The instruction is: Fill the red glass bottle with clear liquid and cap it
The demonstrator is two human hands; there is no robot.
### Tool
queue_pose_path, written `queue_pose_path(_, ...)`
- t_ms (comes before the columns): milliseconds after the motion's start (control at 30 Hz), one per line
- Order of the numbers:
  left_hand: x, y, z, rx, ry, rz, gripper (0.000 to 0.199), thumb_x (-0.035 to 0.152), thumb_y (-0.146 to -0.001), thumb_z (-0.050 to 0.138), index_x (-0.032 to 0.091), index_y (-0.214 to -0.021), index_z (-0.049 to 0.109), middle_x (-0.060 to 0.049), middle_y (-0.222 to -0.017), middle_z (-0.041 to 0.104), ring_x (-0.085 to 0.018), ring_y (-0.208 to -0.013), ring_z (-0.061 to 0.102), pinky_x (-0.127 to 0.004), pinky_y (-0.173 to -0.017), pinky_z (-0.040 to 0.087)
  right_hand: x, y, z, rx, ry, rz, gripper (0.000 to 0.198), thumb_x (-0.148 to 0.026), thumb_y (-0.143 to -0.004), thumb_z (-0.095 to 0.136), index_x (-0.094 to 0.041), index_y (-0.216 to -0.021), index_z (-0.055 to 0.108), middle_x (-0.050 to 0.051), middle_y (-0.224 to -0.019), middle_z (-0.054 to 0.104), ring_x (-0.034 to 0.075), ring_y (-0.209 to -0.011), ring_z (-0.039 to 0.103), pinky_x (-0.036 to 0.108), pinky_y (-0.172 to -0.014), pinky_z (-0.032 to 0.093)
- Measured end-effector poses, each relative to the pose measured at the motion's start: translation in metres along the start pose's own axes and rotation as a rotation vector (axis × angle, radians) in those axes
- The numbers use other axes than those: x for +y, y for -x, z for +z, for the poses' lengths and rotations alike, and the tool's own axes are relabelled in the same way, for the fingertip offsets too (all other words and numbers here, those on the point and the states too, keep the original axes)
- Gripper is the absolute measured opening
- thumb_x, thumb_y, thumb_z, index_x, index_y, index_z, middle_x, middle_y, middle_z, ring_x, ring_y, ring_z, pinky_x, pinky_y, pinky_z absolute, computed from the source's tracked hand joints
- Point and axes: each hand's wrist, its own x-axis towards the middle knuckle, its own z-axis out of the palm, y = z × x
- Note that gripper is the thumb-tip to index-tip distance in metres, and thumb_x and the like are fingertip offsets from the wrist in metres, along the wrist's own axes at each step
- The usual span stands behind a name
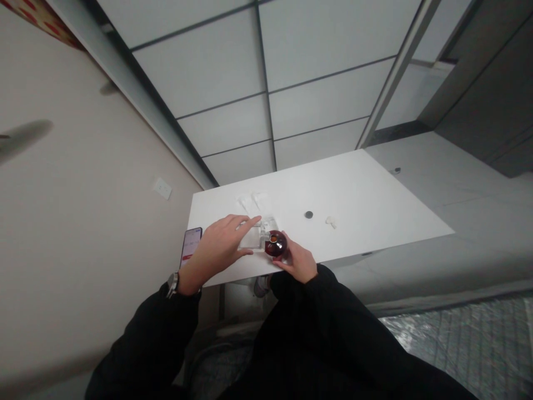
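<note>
My left hand (227,238) is closed around a clear, square-sided bottle (251,239), its thumb and fingers on opposite sides. The bottle is tipped sideways, with its neck pointing right. My right hand (300,260) grips a round, dark red-brown bottle (278,248) near the table's front edge. The clear bottle's neck meets or almost meets the mouth of the dark bottle; I cannot tell whether they touch. Whether any liquid is passing between them is too small to see.
On the white table (353,189) lie a small dark round cap (308,214) and a small whitish piece (331,222). Clear plastic packets (252,201) are behind my left hand. A phone (191,244) is at the left edge, beside the wall (83,222). Panelled doors (233,72) stand behind.
</note>
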Motion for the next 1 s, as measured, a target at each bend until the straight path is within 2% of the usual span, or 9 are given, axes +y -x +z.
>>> queue_pose_path(233,0.0015,-0.0017,-0.0027,-0.027,-0.004,0.003,0.078,0.041,-0.086,0.086,0.019,-0.152,0.051,-0.015,-0.138,0.069,-0.032,-0.122,0.067,-0.044,-0.097,0.058,-0.0003,-0.0001,0.0006,0.003,0.002,-0.002,0.102,-0.051,-0.086,0.082,-0.024,-0.169,0.028,0.015,-0.140,0.072,0.033,-0.118,0.074,0.047,-0.100,0.061)
queue_pose_path(533,0.0007,-0.0019,-0.0032,-0.019,-0.005,0.009,0.075,0.044,-0.089,0.083,0.020,-0.152,0.050,-0.014,-0.138,0.069,-0.032,-0.123,0.067,-0.044,-0.097,0.058,0.0001,-0.0003,0.0002,0.013,0.019,-0.018,0.105,-0.049,-0.086,0.083,-0.026,-0.170,0.024,0.014,-0.142,0.071,0.033,-0.119,0.074,0.047,-0.100,0.062)
queue_pose_path(833,0.0027,-0.0031,-0.0055,-0.049,-0.028,0.002,0.080,0.041,-0.085,0.087,0.020,-0.152,0.050,-0.014,-0.138,0.069,-0.032,-0.122,0.066,-0.043,-0.096,0.058,0.0000,-0.0004,-0.0003,0.004,-0.014,-0.011,0.102,-0.051,-0.086,0.082,-0.024,-0.168,0.028,0.015,-0.141,0.071,0.034,-0.119,0.074,0.048,-0.101,0.061)
queue_pose_path(1000,0.0039,-0.0039,-0.0077,-0.070,-0.044,-0.002,0.081,0.040,-0.084,0.087,0.020,-0.153,0.049,-0.013,-0.139,0.069,-0.032,-0.123,0.066,-0.042,-0.098,0.057,0.0006,0.0001,0.0004,0.009,-0.008,-0.012,0.102,-0.051,-0.087,0.082,-0.024,-0.169,0.028,0.016,-0.147,0.067,0.034,-0.122,0.073,0.048,-0.103,0.060)
